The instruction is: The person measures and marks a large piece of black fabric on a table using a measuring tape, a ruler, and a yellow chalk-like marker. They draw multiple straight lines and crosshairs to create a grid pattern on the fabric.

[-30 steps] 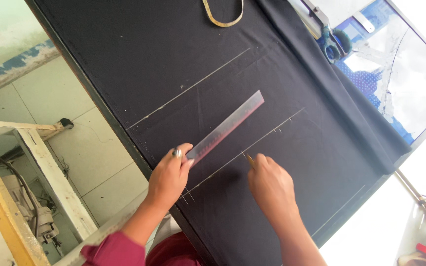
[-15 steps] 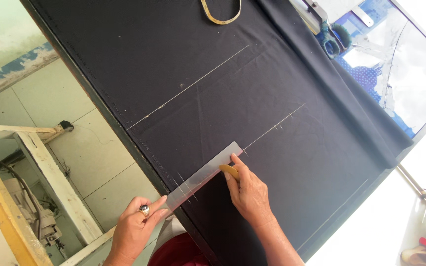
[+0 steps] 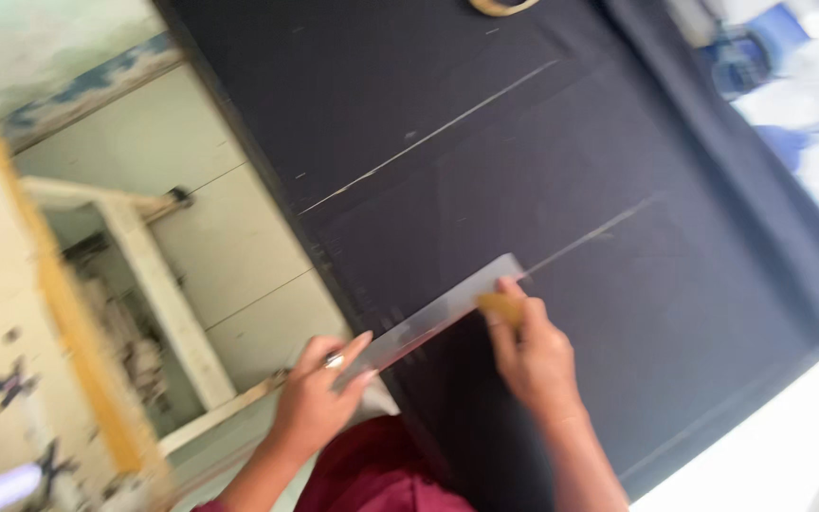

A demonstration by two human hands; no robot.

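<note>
left hand (image 3: 313, 403): pinches ruler (image 3: 433, 320) at its 7 o'clock end | right hand (image 3: 535, 356): closed on chalk (image 3: 501, 305), touching ruler's 1 o'clock end | ruler: flat on cloth (image 3: 561, 171), at desk edge

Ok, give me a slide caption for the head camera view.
Left hand steadies a clear ruler on dark fabric while the right hand presses yellow chalk against its edge.

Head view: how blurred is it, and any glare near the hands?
Head view: motion blur smears everything; the clear ruler, left hand and right hand stay readable, chalk lines on the dark fabric are soft; overexposed white at the lower right, away from both hands.
</note>
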